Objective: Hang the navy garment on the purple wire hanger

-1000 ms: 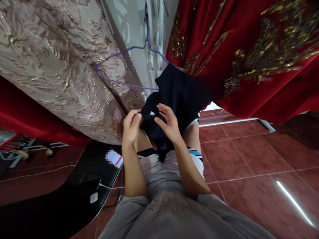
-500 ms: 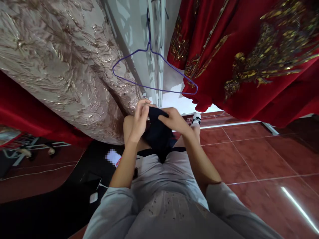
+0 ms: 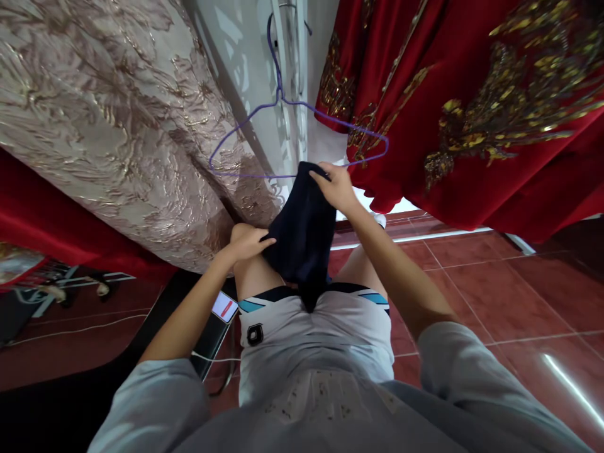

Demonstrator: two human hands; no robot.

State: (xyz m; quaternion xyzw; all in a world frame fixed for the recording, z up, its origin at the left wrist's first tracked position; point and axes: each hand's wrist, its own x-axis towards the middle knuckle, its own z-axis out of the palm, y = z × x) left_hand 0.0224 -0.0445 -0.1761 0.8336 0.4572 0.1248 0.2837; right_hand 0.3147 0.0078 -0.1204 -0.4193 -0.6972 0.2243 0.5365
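A dark navy cloth garment [image 3: 306, 220] hangs between my knees and spreads down onto my lap; its exact kind I cannot make out. My right hand [image 3: 336, 187] pinches its upper edge, holding it up close to the lower bar of the hanger. Over my left knee, my left hand [image 3: 250, 244] grips the garment's left side between thumb and fingers. The thin purple hanger [image 3: 280, 100] hangs in front of me by its hook, bare, with the garment's top overlapping its lower bar.
A pale pink textured gown [image 3: 155, 126] hangs at left, and red gowns with gold sequins [image 3: 472, 113] at right. White rack posts [image 3: 299, 82] stand ahead. A lit phone [image 3: 224, 307] lies on a black surface beside my left thigh. Red tiles [image 3: 500, 302] cover the floor.
My right hand has lifted the garment's top up toward the hanger. My left hand has moved down and left along its side, and the cloth is spread longer. The hanger has swung slightly.
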